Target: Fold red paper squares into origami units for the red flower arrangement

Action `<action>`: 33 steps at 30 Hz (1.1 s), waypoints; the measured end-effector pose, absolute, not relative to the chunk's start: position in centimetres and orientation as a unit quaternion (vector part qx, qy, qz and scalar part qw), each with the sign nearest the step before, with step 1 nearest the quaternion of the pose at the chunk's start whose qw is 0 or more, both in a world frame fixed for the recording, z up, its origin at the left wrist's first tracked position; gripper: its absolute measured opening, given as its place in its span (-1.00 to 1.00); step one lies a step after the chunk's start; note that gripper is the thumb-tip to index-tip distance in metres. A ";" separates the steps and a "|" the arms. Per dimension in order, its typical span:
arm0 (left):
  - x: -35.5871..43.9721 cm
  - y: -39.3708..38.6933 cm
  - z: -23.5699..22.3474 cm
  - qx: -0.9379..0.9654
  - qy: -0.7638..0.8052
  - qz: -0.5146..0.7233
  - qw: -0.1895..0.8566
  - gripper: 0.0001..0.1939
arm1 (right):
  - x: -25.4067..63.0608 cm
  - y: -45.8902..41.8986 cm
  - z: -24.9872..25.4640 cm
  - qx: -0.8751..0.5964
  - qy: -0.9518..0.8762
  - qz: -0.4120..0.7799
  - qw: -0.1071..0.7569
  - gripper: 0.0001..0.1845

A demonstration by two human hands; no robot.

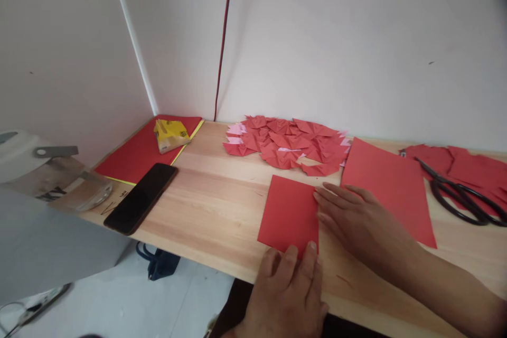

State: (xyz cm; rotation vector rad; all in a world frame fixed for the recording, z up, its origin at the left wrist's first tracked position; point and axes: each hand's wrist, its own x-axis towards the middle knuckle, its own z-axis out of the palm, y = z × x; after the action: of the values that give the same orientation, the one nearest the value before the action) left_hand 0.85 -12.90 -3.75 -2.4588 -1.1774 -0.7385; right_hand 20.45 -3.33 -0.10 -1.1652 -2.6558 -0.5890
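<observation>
A small red sheet of paper [291, 211] lies on the wooden table. At its near edge rests my left hand [287, 285], fingers stretched out with the tips on the paper. My right hand [352, 216] lies flat along the sheet's right edge, its fingertips touching that side. Whether the sheet is folded I cannot tell. Just beyond my right hand is a larger red sheet [388, 190], partly covered by the hand and forearm.
Folded red and pink paper pieces [285, 142] spread along the wall. Black-handled scissors [463, 195] lie at right by more red paper [475, 166]. At left are a black phone [141, 198], a yellow packet [171, 134] on red sheets [138, 156], and a clear bottle [75, 185].
</observation>
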 end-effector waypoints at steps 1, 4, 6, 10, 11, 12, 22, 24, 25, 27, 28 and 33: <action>0.8 -12.9 -3.8 -0.859 -0.411 -0.261 0.159 -0.63 | 20.4 -3.0 -0.1 -0.396 -0.892 -0.200 0.086 -0.42; 0.7 -13.0 -3.6 -0.863 -0.406 -0.256 0.158 -0.62 | 20.5 -2.2 -0.3 -0.401 -0.887 -0.212 0.082 -0.44; 0.7 -13.0 -3.4 -0.867 -0.404 -0.245 0.157 -0.62 | 20.7 -1.9 -0.6 -0.402 -0.886 -0.219 0.080 -0.46; 0.6 -13.1 -2.9 -0.868 -0.409 -0.232 0.158 -0.63 | 21.2 -2.8 -1.2 -0.401 -0.883 -0.227 0.085 -0.46; 0.6 -13.1 -2.9 -0.869 -0.410 -0.228 0.158 -0.63 | 21.2 -3.4 -1.3 -0.395 -0.885 -0.229 0.091 -0.46; 0.6 -13.1 -2.9 -0.869 -0.410 -0.226 0.158 -0.62 | 21.2 -4.3 -1.2 -0.383 -0.890 -0.228 0.098 -0.47; 0.5 -12.9 -3.5 -0.864 -0.398 -0.260 0.167 -0.69 | 20.4 -9.6 -0.1 -0.316 -0.925 -0.173 0.121 -0.57; 0.5 -12.9 -3.7 -0.864 -0.397 -0.263 0.164 -0.68 | 20.7 -9.0 -0.7 -0.327 -0.923 -0.165 0.121 -0.55; 0.5 -12.9 -3.8 -0.864 -0.399 -0.262 0.160 -0.67 | 20.9 -8.6 -0.9 -0.333 -0.921 -0.164 0.121 -0.55; 0.5 -12.9 -4.0 -0.865 -0.401 -0.258 0.154 -0.64 | 21.1 -7.9 -1.4 -0.343 -0.916 -0.169 0.122 -0.54; 0.5 -12.9 -4.0 -0.866 -0.401 -0.256 0.153 -0.63 | 21.2 -7.6 -1.5 -0.350 -0.913 -0.172 0.119 -0.53; 0.6 -12.7 -3.9 -0.863 -0.396 -0.271 0.155 -0.64 | 21.4 -5.9 -1.4 -0.388 -0.902 -0.165 0.092 -0.49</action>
State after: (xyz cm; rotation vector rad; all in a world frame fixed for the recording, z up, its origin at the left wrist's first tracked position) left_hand 0.62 -12.72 -3.89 -2.4735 -1.1355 -0.7760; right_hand 21.40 -5.94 -1.38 -1.1507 -2.6789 -0.4900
